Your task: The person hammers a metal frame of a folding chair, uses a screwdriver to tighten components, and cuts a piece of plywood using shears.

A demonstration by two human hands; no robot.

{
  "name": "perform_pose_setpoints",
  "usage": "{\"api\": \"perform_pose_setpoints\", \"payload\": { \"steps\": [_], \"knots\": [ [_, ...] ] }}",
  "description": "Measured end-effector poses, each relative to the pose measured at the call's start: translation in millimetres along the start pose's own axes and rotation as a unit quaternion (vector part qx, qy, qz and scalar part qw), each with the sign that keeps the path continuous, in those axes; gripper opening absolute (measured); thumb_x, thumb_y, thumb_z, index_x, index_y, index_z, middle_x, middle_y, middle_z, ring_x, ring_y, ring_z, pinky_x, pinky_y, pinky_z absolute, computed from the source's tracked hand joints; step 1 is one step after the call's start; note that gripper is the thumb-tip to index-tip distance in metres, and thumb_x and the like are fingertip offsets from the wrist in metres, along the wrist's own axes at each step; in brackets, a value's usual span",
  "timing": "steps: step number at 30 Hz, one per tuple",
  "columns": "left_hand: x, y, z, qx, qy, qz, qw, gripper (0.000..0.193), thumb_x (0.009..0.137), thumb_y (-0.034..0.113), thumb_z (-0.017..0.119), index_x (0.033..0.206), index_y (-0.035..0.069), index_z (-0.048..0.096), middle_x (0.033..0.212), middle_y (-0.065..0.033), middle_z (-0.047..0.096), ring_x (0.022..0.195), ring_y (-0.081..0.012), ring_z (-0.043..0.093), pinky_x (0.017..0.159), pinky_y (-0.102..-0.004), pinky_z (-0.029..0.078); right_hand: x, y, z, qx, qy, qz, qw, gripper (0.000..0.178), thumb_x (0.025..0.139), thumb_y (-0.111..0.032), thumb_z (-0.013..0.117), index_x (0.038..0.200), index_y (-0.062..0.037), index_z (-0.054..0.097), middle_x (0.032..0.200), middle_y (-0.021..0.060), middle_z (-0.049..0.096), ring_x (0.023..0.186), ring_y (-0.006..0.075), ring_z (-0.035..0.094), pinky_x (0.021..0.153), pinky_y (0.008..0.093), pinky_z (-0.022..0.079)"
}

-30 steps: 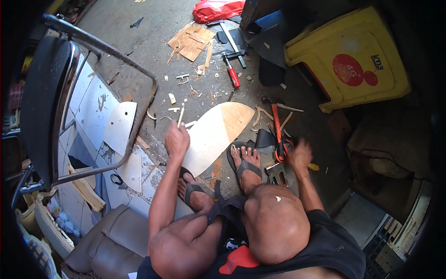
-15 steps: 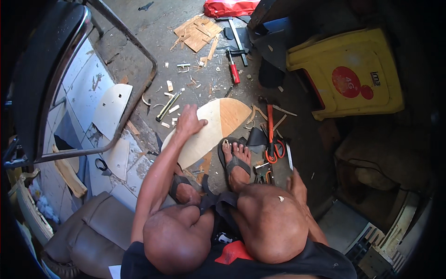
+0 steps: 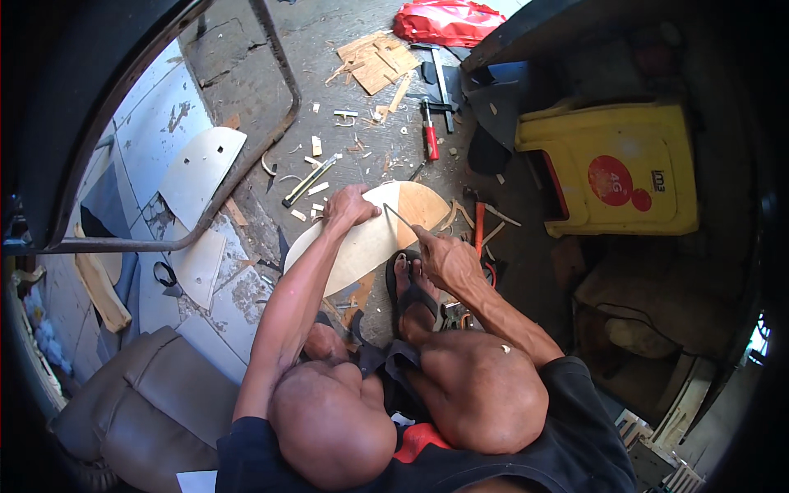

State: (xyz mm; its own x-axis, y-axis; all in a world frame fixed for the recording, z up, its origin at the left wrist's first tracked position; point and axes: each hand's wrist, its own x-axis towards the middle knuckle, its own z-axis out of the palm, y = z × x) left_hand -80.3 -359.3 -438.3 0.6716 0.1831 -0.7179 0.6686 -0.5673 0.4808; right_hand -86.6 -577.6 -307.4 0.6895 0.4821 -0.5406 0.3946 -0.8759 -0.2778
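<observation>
A flat half-oval plywood panel (image 3: 341,259) lies in front of my feet, pale over most of it and bare orange-brown wood at its right end. My left hand (image 3: 350,207) grips its far edge, fingers bent and thumb on the pale face. In my right hand (image 3: 448,261) is a thin dark metal tool (image 3: 399,216), its tip touching the panel near the line between the two colours. Whether it is a blade or an awl cannot be made out. A utility knife (image 3: 312,180) lies beyond my left hand. Beside my right hand is a red-handled hammer (image 3: 479,226).
A bar clamp (image 3: 445,90), wood scraps (image 3: 378,66) and a red plastic bag (image 3: 448,22) lie farther off. A yellow plastic stool (image 3: 657,177) stands at right. On the left are a metal chair frame (image 3: 288,111) and pale cut panels (image 3: 201,177).
My right hand has come from beside my right knee to the panel, bringing the thin tool onto it. The left hand stays on the panel. The view has shifted slightly.
</observation>
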Motion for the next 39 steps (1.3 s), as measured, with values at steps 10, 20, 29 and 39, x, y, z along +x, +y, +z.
{"api": "perform_pose_setpoints", "payload": {
  "steps": [10,20,29,39],
  "knots": [
    [8,11,-1,-0.035,-0.045,-0.072,0.996,0.052,0.076,0.029,0.081,0.127,0.029,0.070,0.130,-0.0052,0.068,0.123,-0.0274,0.063,0.100,-0.0404,0.052,66,-35,-70,-0.192,-0.128,-0.086,0.969,0.024,0.090,-0.015,0.055,0.101,-0.0063,0.075,0.092,0.0209,0.073,0.084,0.0356,0.074,0.071,0.0437,0.060],
    [6,15,-9,-0.016,-0.041,-0.055,0.998,0.037,0.079,0.019,0.070,0.115,0.025,0.076,0.126,-0.0080,0.070,0.117,-0.0292,0.067,0.097,-0.0385,0.054,108,-76,-83,-0.111,-0.286,0.129,0.943,0.032,0.086,-0.016,0.056,0.110,-0.0056,0.073,0.100,0.0218,0.073,0.093,0.0356,0.073,0.075,0.0436,0.060],
    [0,20,-17,-0.016,-0.050,-0.060,0.997,0.039,0.080,0.019,0.069,0.119,0.026,0.073,0.127,-0.0098,0.069,0.121,-0.0302,0.065,0.099,-0.0405,0.052,82,-70,-51,-0.372,-0.238,-0.089,0.893,0.034,0.092,-0.016,0.053,0.121,-0.0041,0.067,0.108,0.0202,0.072,0.101,0.0316,0.072,0.080,0.0426,0.059],
    [3,18,-1,-0.024,-0.068,-0.043,0.996,0.058,0.076,0.035,0.082,0.132,0.028,0.067,0.131,-0.0064,0.068,0.123,-0.0278,0.064,0.102,-0.0430,0.050,78,-58,-49,-0.276,-0.223,-0.035,0.934,0.033,0.094,-0.016,0.049,0.118,-0.0082,0.070,0.092,0.0208,0.073,0.085,0.0362,0.074,0.076,0.0470,0.059]
  ]
}}
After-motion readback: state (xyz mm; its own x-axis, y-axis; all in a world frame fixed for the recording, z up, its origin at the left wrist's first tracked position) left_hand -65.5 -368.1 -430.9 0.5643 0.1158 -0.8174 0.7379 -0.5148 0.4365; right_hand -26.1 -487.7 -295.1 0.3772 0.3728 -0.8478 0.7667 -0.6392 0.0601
